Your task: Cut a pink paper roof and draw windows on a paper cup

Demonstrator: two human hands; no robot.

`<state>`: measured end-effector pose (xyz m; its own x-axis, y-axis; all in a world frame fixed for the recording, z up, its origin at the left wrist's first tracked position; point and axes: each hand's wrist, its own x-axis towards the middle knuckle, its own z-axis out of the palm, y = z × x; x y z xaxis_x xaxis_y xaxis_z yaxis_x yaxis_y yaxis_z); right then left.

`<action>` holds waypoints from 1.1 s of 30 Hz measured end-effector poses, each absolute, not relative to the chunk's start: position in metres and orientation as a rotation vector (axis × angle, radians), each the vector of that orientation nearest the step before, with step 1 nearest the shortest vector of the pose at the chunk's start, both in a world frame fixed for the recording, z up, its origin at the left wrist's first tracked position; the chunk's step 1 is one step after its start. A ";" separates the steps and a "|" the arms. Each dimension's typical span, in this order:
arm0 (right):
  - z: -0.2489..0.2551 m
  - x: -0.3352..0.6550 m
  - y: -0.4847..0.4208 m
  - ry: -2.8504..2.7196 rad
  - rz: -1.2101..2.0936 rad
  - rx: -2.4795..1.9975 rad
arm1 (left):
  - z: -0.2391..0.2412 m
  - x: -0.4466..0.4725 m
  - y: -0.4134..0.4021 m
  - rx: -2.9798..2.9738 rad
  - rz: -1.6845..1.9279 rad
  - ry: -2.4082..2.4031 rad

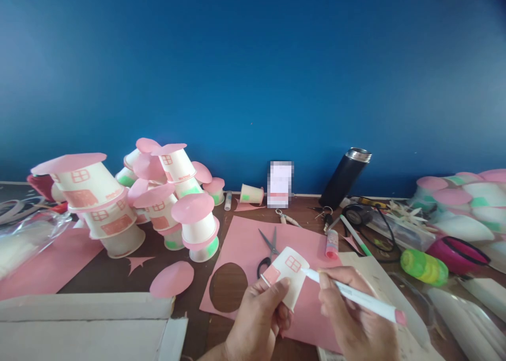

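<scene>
My left hand (259,319) grips a white paper cup (294,284), tilted over the pink sheet. The cup bears a pink four-pane window and a pink filled patch near its rim. Between the fingers of my right hand (351,311) is a white marker pen (359,296) with a pink end, its tip at the window's right edge. Beneath lies the pink paper sheet (241,240), with a round hole cut out at its lower left. Scissors (269,250) rest on that sheet just behind the cup, partly hidden by it. A pink glue stick (332,245) lies beyond my right hand.
Stacked decorated cups with pink paper discs (114,203) stand at left, more cups (454,197) at far right. A black flask (346,176) and a blurred-out phone (280,184) stand by the blue wall. Cardboard (87,329) lies front left, a green bottle (424,267) at right.
</scene>
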<state>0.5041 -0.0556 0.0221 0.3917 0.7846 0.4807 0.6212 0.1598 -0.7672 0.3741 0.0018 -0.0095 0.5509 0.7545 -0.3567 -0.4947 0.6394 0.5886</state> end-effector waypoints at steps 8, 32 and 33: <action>0.036 0.499 -0.047 -1.038 0.129 -1.609 | -0.018 0.379 0.003 0.484 0.825 0.606; 0.030 0.498 -0.032 -0.668 0.972 -1.207 | -0.008 0.374 0.000 0.280 0.582 0.455; 0.030 0.498 -0.032 -0.702 0.952 -1.229 | -0.006 0.373 0.001 0.224 0.549 0.425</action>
<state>0.4982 -0.0323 0.0301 0.4542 0.8896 -0.0484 -0.2163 0.0574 -0.9746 0.3728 0.0010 -0.0063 0.7696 0.5470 -0.3293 -0.4560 0.8319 0.3161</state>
